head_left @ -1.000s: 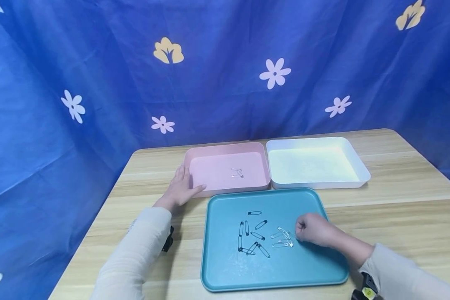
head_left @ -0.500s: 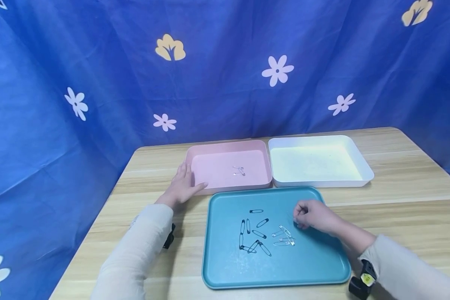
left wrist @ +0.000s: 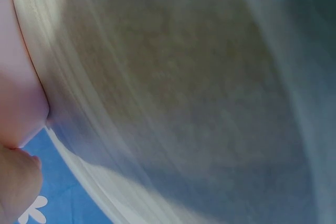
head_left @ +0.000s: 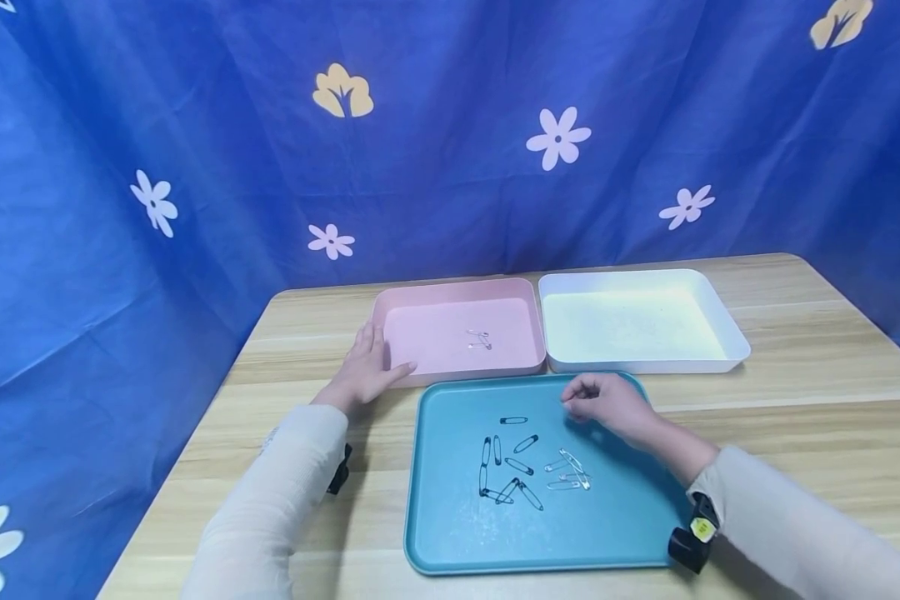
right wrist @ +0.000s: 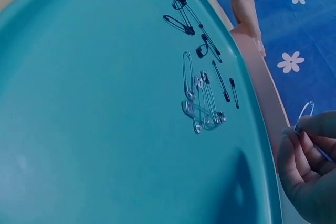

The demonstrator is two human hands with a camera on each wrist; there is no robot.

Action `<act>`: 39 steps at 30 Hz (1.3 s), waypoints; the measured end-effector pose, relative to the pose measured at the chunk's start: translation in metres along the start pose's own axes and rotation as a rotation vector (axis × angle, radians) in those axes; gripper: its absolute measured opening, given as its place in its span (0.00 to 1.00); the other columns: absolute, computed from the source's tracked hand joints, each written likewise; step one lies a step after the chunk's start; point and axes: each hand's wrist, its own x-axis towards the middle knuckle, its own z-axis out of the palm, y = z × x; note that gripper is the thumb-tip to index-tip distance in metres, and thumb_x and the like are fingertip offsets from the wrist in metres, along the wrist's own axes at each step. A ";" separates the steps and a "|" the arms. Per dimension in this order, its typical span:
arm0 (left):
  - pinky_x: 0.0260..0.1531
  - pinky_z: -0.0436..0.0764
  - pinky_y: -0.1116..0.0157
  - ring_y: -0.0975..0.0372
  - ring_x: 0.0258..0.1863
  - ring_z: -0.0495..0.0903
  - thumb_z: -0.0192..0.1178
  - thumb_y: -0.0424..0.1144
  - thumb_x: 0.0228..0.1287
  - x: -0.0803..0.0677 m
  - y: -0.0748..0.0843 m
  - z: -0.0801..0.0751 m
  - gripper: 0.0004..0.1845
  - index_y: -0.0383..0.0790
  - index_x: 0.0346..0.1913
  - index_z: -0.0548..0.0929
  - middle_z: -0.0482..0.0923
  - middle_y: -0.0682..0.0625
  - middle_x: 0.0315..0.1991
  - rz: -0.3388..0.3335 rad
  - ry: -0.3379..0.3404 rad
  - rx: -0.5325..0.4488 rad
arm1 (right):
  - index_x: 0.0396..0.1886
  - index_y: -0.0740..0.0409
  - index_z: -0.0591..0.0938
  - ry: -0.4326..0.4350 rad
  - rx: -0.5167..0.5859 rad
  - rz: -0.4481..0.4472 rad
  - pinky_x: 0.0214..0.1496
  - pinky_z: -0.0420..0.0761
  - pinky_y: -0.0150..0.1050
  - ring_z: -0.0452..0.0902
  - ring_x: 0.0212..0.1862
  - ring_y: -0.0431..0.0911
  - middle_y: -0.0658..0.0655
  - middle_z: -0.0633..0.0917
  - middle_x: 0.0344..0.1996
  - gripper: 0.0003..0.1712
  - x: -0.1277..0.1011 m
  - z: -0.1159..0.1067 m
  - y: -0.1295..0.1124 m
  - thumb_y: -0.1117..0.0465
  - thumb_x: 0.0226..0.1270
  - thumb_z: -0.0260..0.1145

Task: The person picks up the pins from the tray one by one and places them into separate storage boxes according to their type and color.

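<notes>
My right hand [head_left: 607, 407] pinches a silver safety pin [right wrist: 301, 112] between thumb and fingertips, above the far right part of the teal tray [head_left: 540, 550]. The pin's loop sticks up past the thumb in the right wrist view. On the tray lie several black safety pins [head_left: 526, 444], left of a small heap of silver safety pins [head_left: 564, 485]. My left hand [head_left: 360, 368] rests with straight fingers against the left wall of the pink box [head_left: 420, 342]. A few silver pins [head_left: 480, 346] lie inside that box.
A white box [head_left: 637, 329] stands right of the pink one, side by side behind the teal tray. All sit on a wood-grain table [head_left: 810, 467]. A blue flowered cloth [head_left: 450, 150] hangs behind the table.
My right hand has lifted from beside the silver heap and moved away from me and slightly left, carrying a silver safety pin. The left hand stays at the pink box.
</notes>
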 end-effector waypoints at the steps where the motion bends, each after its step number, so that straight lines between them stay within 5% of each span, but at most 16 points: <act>1: 0.58 0.41 0.48 0.45 0.63 0.31 0.41 0.67 0.53 0.000 0.000 0.000 0.53 0.24 0.63 0.36 0.27 0.33 0.64 -0.002 -0.003 0.000 | 0.32 0.67 0.77 0.006 0.007 0.006 0.30 0.75 0.40 0.73 0.27 0.46 0.54 0.77 0.22 0.07 0.002 0.001 0.000 0.68 0.53 0.60; 28: 0.59 0.41 0.50 0.45 0.63 0.32 0.40 0.69 0.52 0.002 -0.002 0.001 0.54 0.24 0.63 0.38 0.28 0.33 0.64 0.011 0.004 0.014 | 0.34 0.71 0.77 0.120 0.215 -0.005 0.36 0.77 0.36 0.75 0.32 0.43 0.60 0.79 0.34 0.08 0.066 0.025 -0.040 0.71 0.54 0.59; 39: 0.59 0.41 0.50 0.45 0.63 0.31 0.39 0.70 0.51 0.003 -0.002 0.002 0.54 0.24 0.63 0.38 0.27 0.34 0.64 -0.003 -0.003 0.025 | 0.38 0.70 0.77 0.123 0.136 0.055 0.41 0.76 0.39 0.76 0.40 0.50 0.61 0.78 0.40 0.11 0.092 0.035 -0.048 0.69 0.55 0.58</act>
